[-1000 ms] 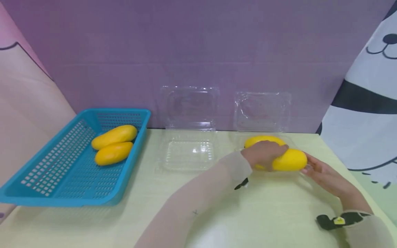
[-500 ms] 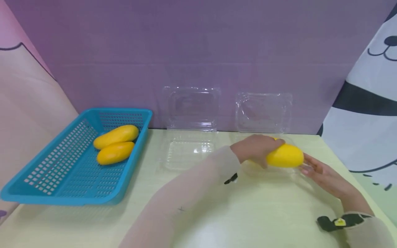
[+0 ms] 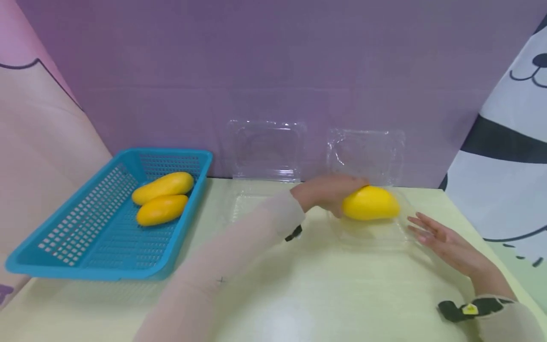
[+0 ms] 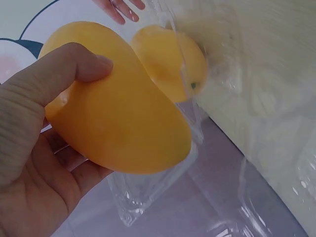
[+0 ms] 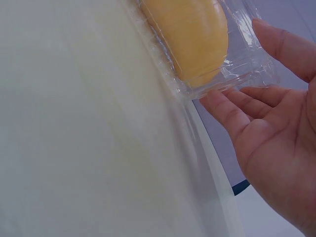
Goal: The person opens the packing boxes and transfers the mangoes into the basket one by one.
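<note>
My left hand (image 3: 326, 191) grips a yellow mango (image 3: 371, 204), its thumb across the top and its fingers underneath. A clear plastic clamshell box (image 3: 403, 232) stands around and below it at the right, its lid (image 3: 367, 154) raised against the wall. In the left wrist view a second mango (image 4: 168, 66) lies beyond the held one, partly behind clear plastic; the head view does not show it apart. My right hand (image 3: 446, 244) is beside the box's right end with extended fingers. Seen from the right wrist, its fingertips meet the box wall, with yellow fruit (image 5: 197, 39) showing through.
A blue perforated basket (image 3: 168, 247) stands at the left and holds two mangoes (image 3: 162, 209). Between basket and hands sits another clear clamshell (image 3: 245, 202), lid up, partly covered by my left arm. A purple backdrop (image 3: 273, 57) rises behind the pale table (image 3: 342, 294).
My left hand has drawn left and slightly back, carrying the mango away from the right hand. The right hand has stayed about in place, now apart from that mango.
</note>
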Tool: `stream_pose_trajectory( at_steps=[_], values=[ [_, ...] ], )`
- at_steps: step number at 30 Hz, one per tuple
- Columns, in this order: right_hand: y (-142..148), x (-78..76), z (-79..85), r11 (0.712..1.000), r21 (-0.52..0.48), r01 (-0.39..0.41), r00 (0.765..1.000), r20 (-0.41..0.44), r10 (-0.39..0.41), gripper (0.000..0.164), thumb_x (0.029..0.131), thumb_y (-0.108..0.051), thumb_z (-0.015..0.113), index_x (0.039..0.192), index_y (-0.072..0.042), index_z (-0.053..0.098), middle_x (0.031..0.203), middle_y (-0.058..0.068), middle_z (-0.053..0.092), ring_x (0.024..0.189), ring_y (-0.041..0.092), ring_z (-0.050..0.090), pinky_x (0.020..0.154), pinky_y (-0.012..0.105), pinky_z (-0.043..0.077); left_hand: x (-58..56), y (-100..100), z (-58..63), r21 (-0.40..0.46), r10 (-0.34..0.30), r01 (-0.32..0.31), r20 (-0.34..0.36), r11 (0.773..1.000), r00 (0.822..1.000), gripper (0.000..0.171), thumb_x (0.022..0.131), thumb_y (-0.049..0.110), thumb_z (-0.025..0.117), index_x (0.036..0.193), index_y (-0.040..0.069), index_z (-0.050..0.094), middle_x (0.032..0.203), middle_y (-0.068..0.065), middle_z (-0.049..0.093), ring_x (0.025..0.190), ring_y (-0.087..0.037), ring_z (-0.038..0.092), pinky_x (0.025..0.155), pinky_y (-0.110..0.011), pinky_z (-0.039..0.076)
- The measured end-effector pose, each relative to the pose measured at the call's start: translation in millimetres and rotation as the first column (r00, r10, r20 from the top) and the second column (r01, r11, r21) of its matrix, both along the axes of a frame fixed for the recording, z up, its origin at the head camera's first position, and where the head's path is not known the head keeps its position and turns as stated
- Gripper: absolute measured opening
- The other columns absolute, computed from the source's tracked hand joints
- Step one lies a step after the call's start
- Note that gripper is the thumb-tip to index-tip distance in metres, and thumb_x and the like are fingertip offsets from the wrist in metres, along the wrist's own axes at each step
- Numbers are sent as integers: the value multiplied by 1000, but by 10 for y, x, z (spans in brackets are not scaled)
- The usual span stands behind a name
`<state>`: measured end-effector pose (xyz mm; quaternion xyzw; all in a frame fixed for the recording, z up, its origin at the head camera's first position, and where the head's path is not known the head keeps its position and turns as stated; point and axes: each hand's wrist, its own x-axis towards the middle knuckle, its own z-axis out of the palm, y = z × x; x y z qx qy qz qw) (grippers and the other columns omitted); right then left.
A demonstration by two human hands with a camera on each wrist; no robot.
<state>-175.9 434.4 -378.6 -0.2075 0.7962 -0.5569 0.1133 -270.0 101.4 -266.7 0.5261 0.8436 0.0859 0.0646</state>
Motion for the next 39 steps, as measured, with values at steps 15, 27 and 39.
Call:
stream_pose_trajectory(
  at_steps=[15,27,39],
  values=[
    [51,31,-27,994,-102,-50,999,-5,50,60,99,5,32,149,2,-1,142,-24,37,124,-8,41,94,7,35,49,-588,40,-24,41,-40,9,999,999,84,72,4,80,141,22,36,133,7,49,116,-15,47,103,-32,40],
    [46,22,19,998,-54,-8,1000,20,9,60,100,0,33,147,5,-5,140,-26,36,122,-11,41,93,6,35,50,-1258,256,-22,172,-172,8,985,985,88,73,6,80,145,21,31,130,4,50,111,-17,48,102,-37,41],
    [14,22,8,999,25,27,1000,13,-27,60,101,-2,35,147,5,-2,144,-25,33,121,-13,41,91,6,36,-11,-2057,294,42,213,-215,46,976,976,84,71,-2,74,142,19,35,126,3,52,101,-20,50,88,-39,48]
  ],
)
